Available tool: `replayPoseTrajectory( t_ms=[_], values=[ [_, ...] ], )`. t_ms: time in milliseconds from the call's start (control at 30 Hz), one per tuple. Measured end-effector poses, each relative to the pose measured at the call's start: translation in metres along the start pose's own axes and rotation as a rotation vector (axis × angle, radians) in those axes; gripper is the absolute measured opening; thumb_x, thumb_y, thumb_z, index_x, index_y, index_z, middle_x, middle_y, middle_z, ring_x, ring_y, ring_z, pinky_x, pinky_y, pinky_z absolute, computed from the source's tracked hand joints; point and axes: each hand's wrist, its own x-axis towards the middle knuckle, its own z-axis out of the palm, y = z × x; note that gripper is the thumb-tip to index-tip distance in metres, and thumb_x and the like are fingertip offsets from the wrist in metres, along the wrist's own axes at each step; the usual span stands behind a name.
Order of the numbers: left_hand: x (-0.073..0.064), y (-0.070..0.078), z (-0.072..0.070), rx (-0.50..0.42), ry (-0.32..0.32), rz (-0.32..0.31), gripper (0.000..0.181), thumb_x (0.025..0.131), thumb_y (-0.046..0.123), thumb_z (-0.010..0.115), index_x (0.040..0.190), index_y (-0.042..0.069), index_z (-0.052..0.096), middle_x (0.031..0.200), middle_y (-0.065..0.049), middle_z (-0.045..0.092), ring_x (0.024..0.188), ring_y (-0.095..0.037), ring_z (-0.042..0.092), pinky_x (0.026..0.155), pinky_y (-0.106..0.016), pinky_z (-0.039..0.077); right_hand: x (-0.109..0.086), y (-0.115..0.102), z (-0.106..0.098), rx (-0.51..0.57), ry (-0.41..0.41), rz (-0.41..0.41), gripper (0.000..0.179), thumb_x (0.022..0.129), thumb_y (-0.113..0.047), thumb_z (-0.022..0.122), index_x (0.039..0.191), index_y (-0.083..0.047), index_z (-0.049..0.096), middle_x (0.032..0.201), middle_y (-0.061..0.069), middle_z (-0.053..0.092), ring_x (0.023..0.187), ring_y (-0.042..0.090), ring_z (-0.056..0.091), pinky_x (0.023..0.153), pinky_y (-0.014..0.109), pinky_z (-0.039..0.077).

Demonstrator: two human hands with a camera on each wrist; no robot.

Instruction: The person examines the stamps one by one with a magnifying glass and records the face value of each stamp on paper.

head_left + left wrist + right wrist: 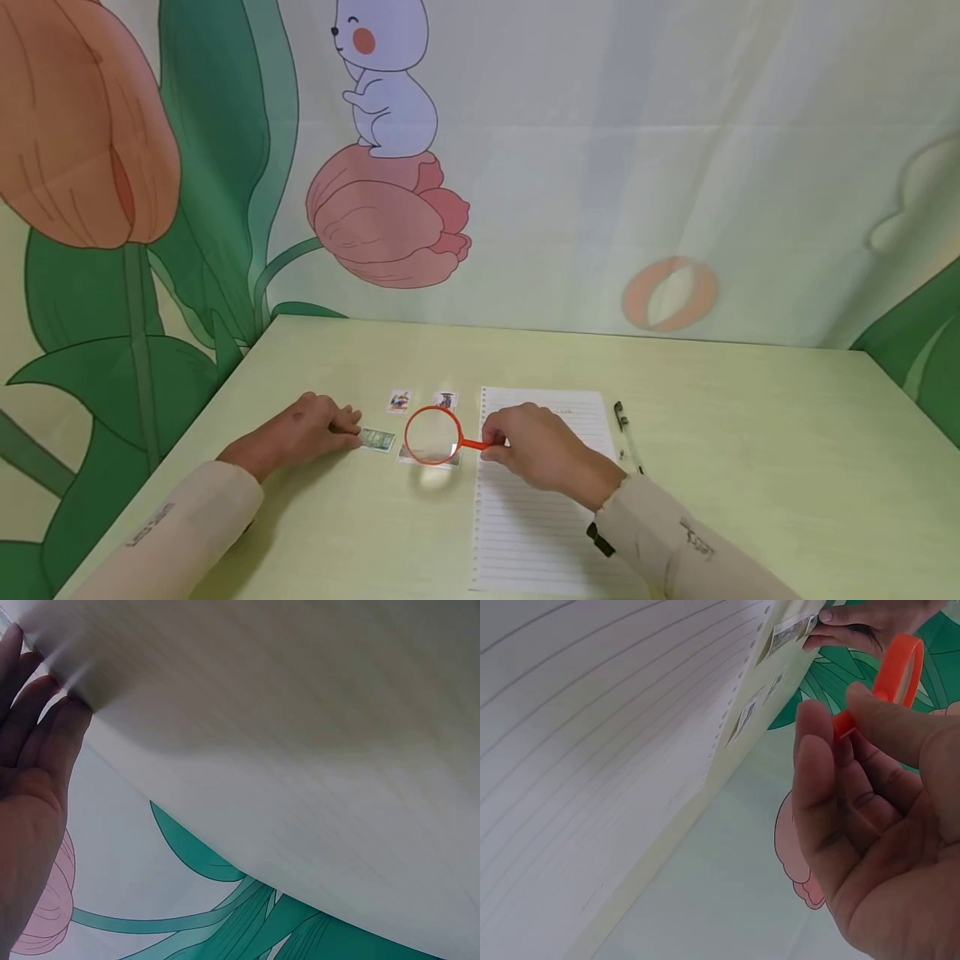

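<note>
My right hand (543, 450) pinches the handle of a red-orange magnifying glass (461, 442) between thumb and fingers. Its round lens hovers over a wide greyish stamp (442, 459) and partly covers it. To the left, my left hand (303, 433) holds the left edge of a green stamp (378, 440) between thumb and finger, close to the tabletop. Behind these lie two small stamps, a colourful one (400, 402) and a darker one (446, 399). The left wrist view shows the left fingertips (77, 712) at the table surface; the stamp is hidden there.
A lined sheet of paper (540, 533) with punched holes lies under the right forearm. To its right is a black-capped clear pen (628, 433), partly covered by the sleeve. A printed curtain (562, 208) with tulips hangs behind the pale table (787, 467).
</note>
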Motion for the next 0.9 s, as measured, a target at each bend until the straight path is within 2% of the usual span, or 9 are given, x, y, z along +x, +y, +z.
replayPoseTrajectory(
  t_ms=[400, 633, 900],
  values=[
    [0.002, -0.005, -0.001, 0.026, 0.025, 0.077, 0.02, 0.087, 0.012, 0.077, 0.104, 0.0, 0.078, 0.117, -0.02, 0.069, 0.121, -0.037, 0.059, 0.103, -0.052, 0.043, 0.013, -0.01, 0.007, -0.025, -0.027, -0.005, 0.008, 0.088, -0.009, 0.077, 0.084, -0.011, 0.07, 0.077, -0.006, 0.065, 0.069, 0.01, 0.052, 0.064, 0.028, 0.045],
    [0.003, -0.001, -0.003, 0.018, -0.007, 0.036, 0.022, 0.088, 0.014, 0.077, 0.106, 0.001, 0.078, 0.12, -0.018, 0.069, 0.124, -0.036, 0.058, 0.105, -0.05, 0.042, 0.023, -0.017, 0.014, -0.048, -0.046, -0.012, 0.007, 0.088, -0.012, 0.077, 0.085, -0.011, 0.071, 0.074, -0.008, 0.062, 0.067, 0.009, 0.052, 0.065, 0.026, 0.044],
    [0.002, -0.002, -0.004, 0.014, -0.024, 0.02, 0.024, 0.088, 0.016, 0.077, 0.108, 0.003, 0.078, 0.124, -0.019, 0.066, 0.126, -0.037, 0.055, 0.106, -0.051, 0.041, 0.03, -0.023, 0.018, -0.053, -0.043, -0.03, 0.009, 0.088, -0.014, 0.078, 0.083, -0.011, 0.07, 0.071, -0.009, 0.059, 0.064, 0.008, 0.049, 0.061, 0.024, 0.043]
  ],
)
